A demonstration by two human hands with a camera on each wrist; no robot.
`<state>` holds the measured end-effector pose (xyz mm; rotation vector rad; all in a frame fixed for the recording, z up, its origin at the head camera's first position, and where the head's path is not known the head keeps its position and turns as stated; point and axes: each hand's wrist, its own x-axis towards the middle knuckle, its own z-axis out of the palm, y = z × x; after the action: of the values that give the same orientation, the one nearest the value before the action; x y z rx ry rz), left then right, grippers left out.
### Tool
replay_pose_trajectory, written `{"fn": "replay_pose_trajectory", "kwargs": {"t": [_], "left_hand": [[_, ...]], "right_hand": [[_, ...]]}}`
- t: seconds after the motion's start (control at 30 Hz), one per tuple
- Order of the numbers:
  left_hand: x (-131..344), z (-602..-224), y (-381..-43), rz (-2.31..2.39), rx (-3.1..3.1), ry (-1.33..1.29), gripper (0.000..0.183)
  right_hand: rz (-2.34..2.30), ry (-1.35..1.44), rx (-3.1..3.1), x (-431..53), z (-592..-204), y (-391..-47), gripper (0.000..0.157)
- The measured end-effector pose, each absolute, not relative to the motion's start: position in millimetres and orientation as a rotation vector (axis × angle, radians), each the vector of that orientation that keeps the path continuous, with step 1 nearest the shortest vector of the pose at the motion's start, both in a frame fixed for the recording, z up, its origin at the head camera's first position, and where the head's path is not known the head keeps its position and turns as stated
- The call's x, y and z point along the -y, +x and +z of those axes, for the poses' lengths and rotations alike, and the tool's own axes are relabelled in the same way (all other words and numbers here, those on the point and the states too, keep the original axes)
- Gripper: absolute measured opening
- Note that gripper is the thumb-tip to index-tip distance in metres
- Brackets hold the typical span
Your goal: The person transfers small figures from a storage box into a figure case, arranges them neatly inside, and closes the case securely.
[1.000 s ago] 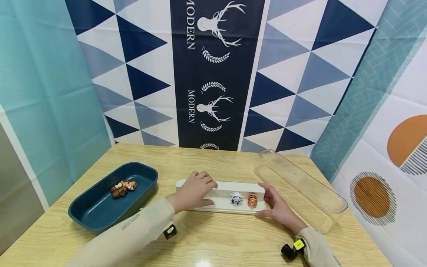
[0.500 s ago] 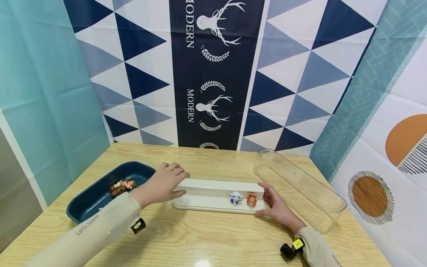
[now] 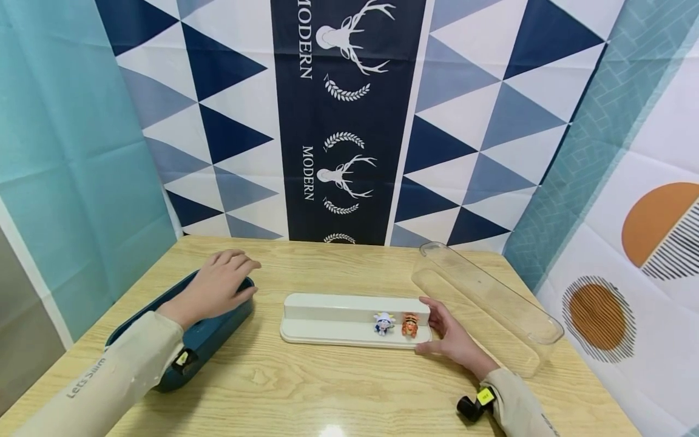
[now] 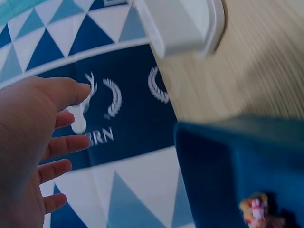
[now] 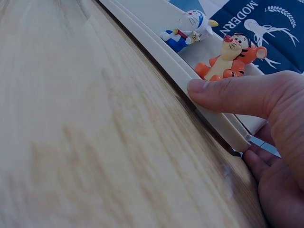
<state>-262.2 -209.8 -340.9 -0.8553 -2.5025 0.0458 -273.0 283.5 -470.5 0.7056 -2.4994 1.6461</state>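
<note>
My left hand [image 3: 212, 286] hovers over the dark blue bin [image 3: 218, 331], fingers spread and holding nothing. Inside that bin, a small figurine [image 4: 257, 209] shows at the lower right of the left wrist view; the hand hides the bin's contents in the head view. With my right hand [image 3: 452, 337] I grip the right end of a long white stepped display base [image 3: 333, 331], thumb on its front edge and fingers round the end. Two figurines sit at that end: a white-and-blue one with a horned cap [image 3: 384, 323] and an orange tiger [image 3: 409, 325].
A clear plastic cover [image 3: 486, 297], long and trough-shaped, lies at the right behind my right hand. Patterned cloth [image 3: 349, 121] hangs behind the wooden table [image 3: 306, 388] and along both sides.
My left hand has moved left from above the white display base to over the blue bin. My right hand stays on the base's right end, and both figurines there keep their places.
</note>
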Motion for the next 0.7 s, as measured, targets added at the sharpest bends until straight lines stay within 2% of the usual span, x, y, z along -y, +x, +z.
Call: {"fn": "replay_pose_trajectory", "kwargs": {"t": [0.4,0.7], "left_hand": [[256,-345,-278,-0.017,2.691,-0.685,0.042],[282,-366,-292,0.004,2.802,-0.690,0.044]], "right_hand": [[1.655,0.691,2.522,-282,-465,-268,0.100],[1.665,0.717,2.483,-280,-465,-269,0.099]]}}
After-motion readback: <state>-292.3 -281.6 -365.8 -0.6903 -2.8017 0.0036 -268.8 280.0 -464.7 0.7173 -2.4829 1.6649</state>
